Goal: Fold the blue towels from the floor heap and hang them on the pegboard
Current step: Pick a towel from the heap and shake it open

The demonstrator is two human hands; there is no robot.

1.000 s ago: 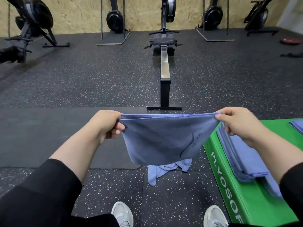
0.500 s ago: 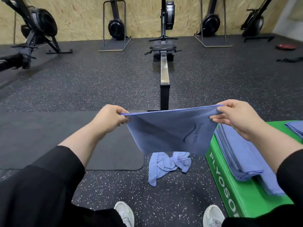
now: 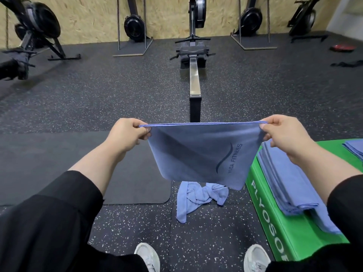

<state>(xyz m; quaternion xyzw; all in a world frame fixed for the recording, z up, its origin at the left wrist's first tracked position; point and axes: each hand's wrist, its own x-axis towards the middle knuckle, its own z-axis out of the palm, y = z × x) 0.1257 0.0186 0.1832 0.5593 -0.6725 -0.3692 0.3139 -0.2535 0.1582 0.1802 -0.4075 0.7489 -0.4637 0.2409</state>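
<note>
While both hands point(image 3: 204, 134) pinch corners, blue towel point(image 3: 200, 154) hangs taut — clear of floor.

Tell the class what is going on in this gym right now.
A person stands on the gym floor holding a blue towel stretched out in the air, the left hand and right hand each pinching a top corner. It looks already doubled over. One crumpled towel lies on the floor by their shoes. Folded towels are stacked on the green plyo box to the right. No pegboard is in view.
</note>
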